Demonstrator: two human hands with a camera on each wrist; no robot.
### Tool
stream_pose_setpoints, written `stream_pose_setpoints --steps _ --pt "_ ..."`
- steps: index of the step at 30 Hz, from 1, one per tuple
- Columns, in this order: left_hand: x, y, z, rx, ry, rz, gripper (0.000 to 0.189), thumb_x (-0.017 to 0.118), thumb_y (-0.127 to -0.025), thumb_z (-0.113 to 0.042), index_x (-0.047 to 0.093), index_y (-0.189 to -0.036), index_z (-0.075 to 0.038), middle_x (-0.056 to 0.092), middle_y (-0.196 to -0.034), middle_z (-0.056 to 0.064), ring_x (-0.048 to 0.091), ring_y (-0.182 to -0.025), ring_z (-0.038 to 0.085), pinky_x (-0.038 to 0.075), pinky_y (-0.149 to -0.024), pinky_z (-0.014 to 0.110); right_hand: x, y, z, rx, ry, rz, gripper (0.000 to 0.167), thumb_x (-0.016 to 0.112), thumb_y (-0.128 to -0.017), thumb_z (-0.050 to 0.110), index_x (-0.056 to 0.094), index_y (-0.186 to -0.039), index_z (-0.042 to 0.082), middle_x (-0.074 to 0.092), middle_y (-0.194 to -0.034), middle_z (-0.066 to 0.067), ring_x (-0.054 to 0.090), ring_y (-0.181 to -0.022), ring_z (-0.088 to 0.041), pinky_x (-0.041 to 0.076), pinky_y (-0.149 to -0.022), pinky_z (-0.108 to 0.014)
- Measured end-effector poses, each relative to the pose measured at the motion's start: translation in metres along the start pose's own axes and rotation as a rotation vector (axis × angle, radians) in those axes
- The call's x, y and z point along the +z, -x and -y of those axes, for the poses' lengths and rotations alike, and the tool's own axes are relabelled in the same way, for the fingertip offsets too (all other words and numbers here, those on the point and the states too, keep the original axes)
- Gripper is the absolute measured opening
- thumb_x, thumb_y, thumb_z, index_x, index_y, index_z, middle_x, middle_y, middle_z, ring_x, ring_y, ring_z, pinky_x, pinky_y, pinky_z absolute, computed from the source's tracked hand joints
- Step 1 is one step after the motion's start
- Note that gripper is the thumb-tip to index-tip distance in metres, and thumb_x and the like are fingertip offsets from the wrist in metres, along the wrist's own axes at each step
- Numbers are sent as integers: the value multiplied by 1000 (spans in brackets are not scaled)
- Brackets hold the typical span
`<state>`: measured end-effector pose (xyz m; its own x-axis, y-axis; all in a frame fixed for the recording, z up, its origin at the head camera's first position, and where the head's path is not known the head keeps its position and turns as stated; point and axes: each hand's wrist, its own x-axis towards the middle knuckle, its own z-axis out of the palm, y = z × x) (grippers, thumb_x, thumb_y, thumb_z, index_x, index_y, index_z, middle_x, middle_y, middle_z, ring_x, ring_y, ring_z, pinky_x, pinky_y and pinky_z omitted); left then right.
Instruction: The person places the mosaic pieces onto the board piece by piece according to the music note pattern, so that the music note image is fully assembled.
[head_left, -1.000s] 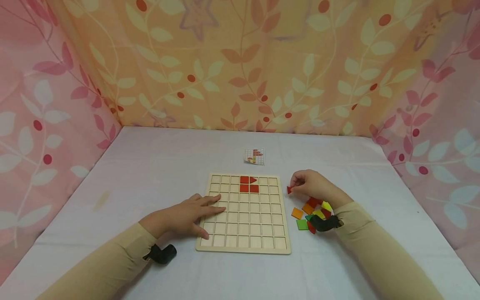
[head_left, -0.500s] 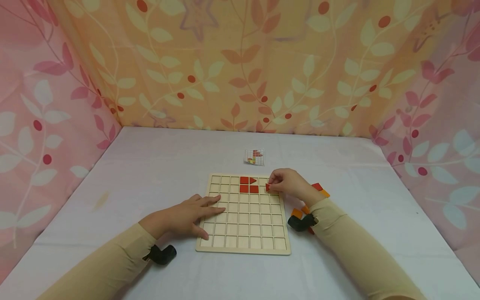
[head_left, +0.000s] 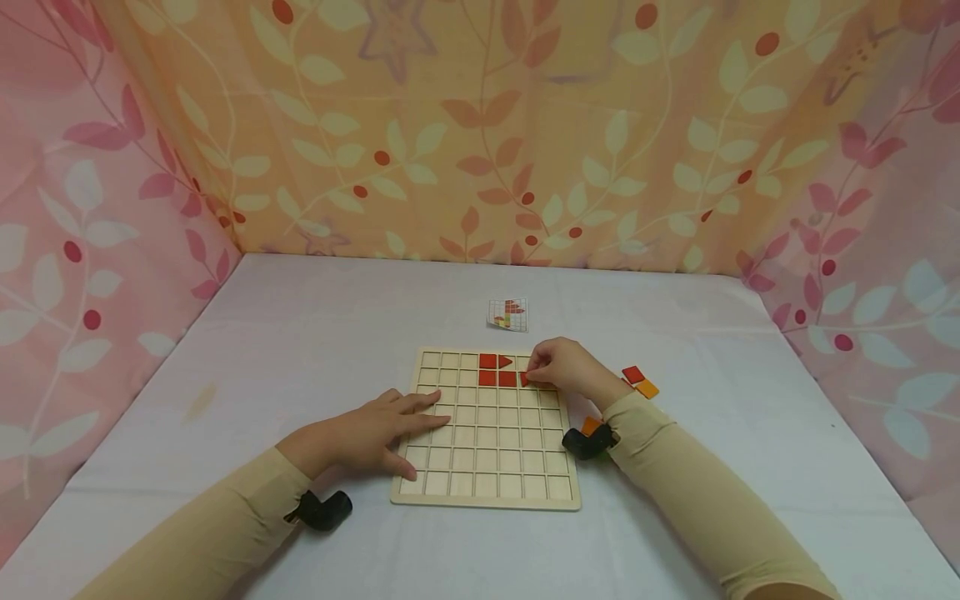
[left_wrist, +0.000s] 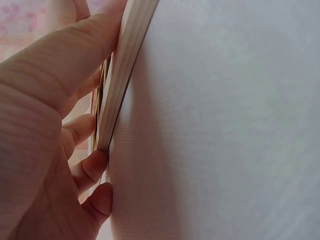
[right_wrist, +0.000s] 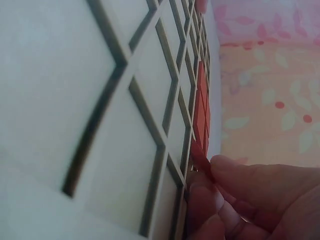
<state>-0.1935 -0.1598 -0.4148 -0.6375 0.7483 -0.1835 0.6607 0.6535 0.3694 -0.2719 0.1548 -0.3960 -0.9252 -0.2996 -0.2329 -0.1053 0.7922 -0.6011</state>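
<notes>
A wooden grid board point(head_left: 486, 501) lies flat on the white table. In its upper rows sit red square tiles point(head_left: 487, 378) and a red triangle tile point(head_left: 505, 362). My right hand point(head_left: 566, 367) pinches another red tile point(right_wrist: 202, 161) between thumb and fingers, just right of the lower red squares; the fingers cover much of it in the head view. My left hand point(head_left: 367, 433) rests with spread fingers on the board's left edge. In the left wrist view, its thumb and fingertips lie along the board's side point(left_wrist: 125, 75).
A small printed card point(head_left: 508, 315) with a coloured grid pattern lies behind the board. Right of the board are loose tiles, among them a red one point(head_left: 633, 374) and an orange one point(head_left: 647, 389); the right forearm hides others. Floral cloth walls point(head_left: 480, 150) enclose the table.
My right hand has carried the red tile leftward from the loose pile onto the board, beside the second-row red squares. The left hand has stayed in place.
</notes>
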Motion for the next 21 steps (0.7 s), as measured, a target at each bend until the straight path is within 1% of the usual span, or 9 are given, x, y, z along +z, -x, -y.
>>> stream_pose_setpoints --steps 4,9,14,21 --pt "0 -1 0 -13 2 9 82 59 -72 -64 29 -143 -35 12 -153 -5 29 -114 14 32 -92 37 0 0 0 -1 -12 7 10 72 -79 18 65 -76 11 57 -72 0 48 -72 -18 37 -61 -29" --pt "1 -1 1 -18 3 10 82 59 -72 -63 29 -143 -35 12 -153 -5 28 -115 15 31 -93 37 1 0 2 -3 -24 14 7 71 -79 14 65 -75 10 58 -72 0 48 -70 -17 37 -60 -28" --pt "1 -1 0 -23 5 11 82 59 -72 -64 29 -143 -36 13 -153 -5 28 -115 14 32 -92 37 1 1 4 -5 -1 10 8 69 -81 13 66 -74 10 57 -73 0 48 -71 -18 37 -61 -29" --pt "0 -1 -1 -15 5 14 81 60 -73 -62 28 -143 -35 13 -153 -4 28 -115 13 32 -93 37 2 0 1 -33 13 7 6 69 -80 13 66 -75 11 59 -73 0 49 -73 -17 38 -65 -29"
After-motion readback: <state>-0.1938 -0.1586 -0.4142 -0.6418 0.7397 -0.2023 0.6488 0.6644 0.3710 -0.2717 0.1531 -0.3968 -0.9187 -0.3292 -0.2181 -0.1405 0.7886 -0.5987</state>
